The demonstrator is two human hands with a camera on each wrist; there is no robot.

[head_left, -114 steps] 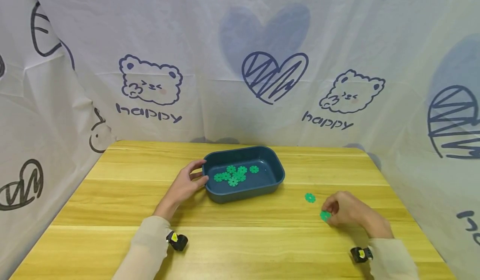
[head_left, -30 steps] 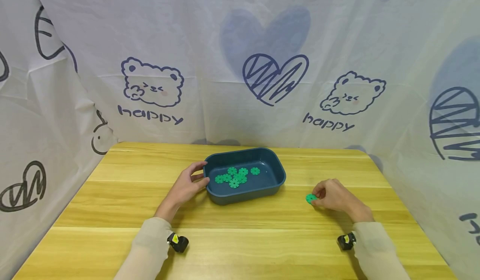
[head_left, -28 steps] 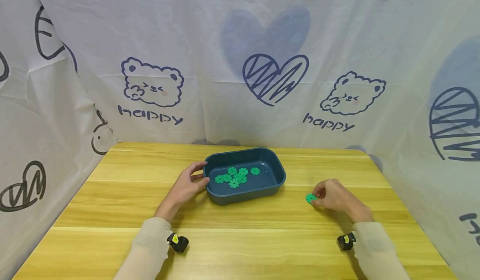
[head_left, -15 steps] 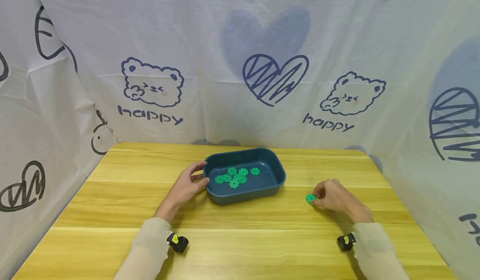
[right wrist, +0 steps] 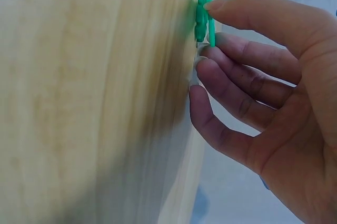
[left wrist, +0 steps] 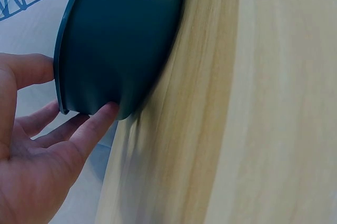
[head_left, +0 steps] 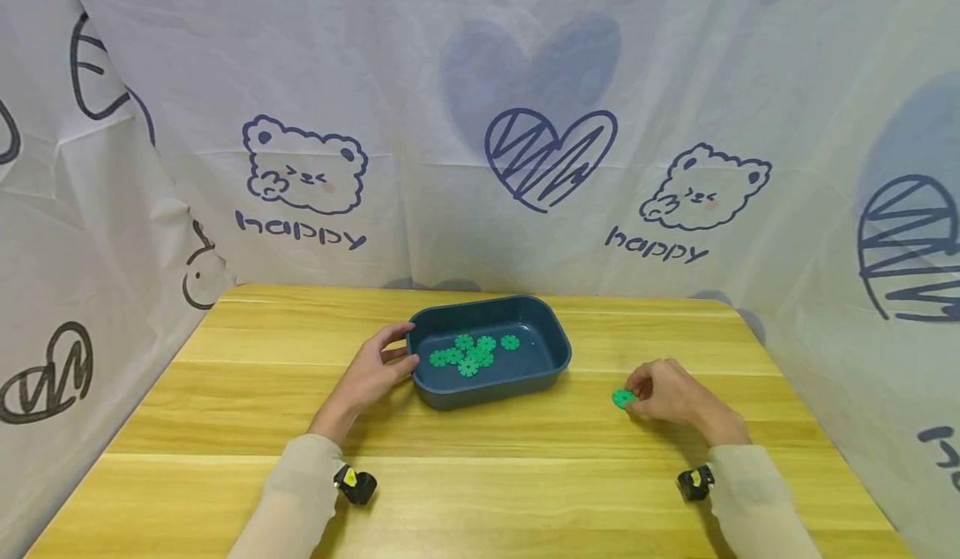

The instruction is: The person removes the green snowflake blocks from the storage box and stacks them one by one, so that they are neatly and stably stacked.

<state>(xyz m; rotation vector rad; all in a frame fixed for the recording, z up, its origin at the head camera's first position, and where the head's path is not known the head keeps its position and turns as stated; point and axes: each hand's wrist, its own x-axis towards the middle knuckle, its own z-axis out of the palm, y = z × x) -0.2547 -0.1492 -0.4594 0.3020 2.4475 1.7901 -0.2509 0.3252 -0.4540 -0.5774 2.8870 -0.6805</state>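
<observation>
A dark blue rectangular plastic bin (head_left: pixel 487 388) stands at the table's middle, with several green flower-shaped discs (head_left: pixel 468 366) inside, mostly clustered left of centre. My left hand (head_left: pixel 369 376) holds the bin's left end, its digits spread about the rounded wall. In the left wrist view, one digit of that hand (left wrist: pixel 39 166) meets the rim while other fingertips press the outer wall. To the bin's right, my right hand (head_left: pixel 671 391) pinches green disc pieces (head_left: pixel 622 398) close over the table. Two discs (right wrist: pixel 201 16) show face to face at its fingertips in the right wrist view.
The light wooden table (head_left: pixel 480 492) spreads beneath both hands. Behind and beside it hangs a white printed cloth (head_left: pixel 450 234) with hearts and bears. Small black cameras (head_left: pixel 356 485) sit at both sleeve cuffs.
Since the oldest frame, my right hand has moved left and away from me, bringing its disc onto the one lying on the table. My left hand and the bin stay put.
</observation>
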